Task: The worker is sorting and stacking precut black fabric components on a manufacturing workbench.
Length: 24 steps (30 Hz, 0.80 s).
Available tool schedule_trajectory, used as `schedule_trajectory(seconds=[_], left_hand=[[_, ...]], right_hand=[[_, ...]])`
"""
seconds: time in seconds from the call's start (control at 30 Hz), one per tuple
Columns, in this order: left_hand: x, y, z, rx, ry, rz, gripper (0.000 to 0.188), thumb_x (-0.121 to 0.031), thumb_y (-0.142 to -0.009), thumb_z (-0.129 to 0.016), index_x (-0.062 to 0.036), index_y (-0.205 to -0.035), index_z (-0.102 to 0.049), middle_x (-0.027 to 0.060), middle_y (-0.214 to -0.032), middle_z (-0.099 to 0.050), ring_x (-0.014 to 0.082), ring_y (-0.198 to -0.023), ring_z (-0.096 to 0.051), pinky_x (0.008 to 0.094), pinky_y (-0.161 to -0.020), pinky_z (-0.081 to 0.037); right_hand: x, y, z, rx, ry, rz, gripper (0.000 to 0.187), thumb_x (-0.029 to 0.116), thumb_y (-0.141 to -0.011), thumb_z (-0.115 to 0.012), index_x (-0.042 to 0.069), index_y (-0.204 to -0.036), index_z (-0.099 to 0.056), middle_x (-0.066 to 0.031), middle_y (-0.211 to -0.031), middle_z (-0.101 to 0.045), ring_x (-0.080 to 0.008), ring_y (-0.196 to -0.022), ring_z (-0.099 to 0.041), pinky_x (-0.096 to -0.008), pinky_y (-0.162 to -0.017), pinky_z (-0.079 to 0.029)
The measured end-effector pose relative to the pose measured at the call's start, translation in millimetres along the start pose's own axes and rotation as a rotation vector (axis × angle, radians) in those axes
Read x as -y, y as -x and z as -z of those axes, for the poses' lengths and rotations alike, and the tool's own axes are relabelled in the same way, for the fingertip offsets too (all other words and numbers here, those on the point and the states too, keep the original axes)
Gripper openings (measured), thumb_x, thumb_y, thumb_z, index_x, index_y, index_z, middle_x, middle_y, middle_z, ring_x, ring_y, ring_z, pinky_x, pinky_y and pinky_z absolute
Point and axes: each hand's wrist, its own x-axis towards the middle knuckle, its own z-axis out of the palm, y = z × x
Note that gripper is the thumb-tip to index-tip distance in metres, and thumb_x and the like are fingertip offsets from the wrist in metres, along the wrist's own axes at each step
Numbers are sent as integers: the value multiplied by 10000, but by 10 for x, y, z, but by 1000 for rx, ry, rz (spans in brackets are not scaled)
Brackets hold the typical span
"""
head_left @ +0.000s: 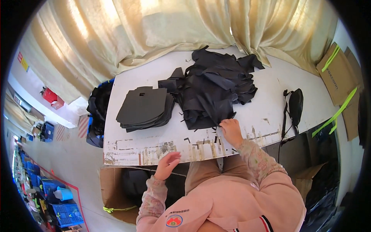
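Observation:
A heap of black fabric pieces [216,85] lies crumpled in the middle of the white table [266,112]. At its near right corner my right hand [232,131] has its fingers closed on the edge of a fabric piece. My left hand [168,165] hovers by the table's front edge, loosely curled with thumb and fingers apart, and nothing shows in it. Left of the heap sits a stack of dark grey flat panels [142,106], the top one with a small slot. Small black scraps [199,142] are scattered between my hands.
A black pouch with a strap [295,106] lies on the table's right side. Blue crates with black material [101,112] stand beyond the left edge. An open cardboard box [112,193] is below the front edge. Curtains [174,27] hang behind; cardboard [338,85] leans at right.

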Motion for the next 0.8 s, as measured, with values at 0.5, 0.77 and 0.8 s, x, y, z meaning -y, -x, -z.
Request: schedule_trajectory(seconds=[0.5, 0.77, 0.8], left_hand=[[300, -1365, -936, -291, 105, 37, 505, -32, -830, -685, 6, -1298, -500, 98, -1207, -618, 219, -1072, -595, 343, -959, -458], [-396, -704, -823, -291, 417, 174, 441, -47, -905, -622, 5, -1321, -485, 112, -1249, -603, 223, -1109, -597, 358, -983, -468], [-417, -630, -793, -287, 581, 147, 430, -60, -928, -589, -4, -1337, -470, 119, -1266, -594, 238, -1135, -590, 377, -998, -467]], right_hand=[[-210, -2, 425, -180, -457, 55, 440, 131, -760, -731, 62, -1168, -583, -148, -1222, -577, -360, -1186, -503, -421, -1002, -405], [-1122, -204, -26, 33, 229, -208, 365, 188, -817, -664, 112, -1171, -617, -115, -1306, -532, -352, -1347, -358, -672, -1043, -250], [-1147, -234, 65, -116, 256, -229, 386, 144, -799, -676, 88, -1176, -612, -129, -1290, -541, -354, -1305, -413, -600, -1055, -307]])
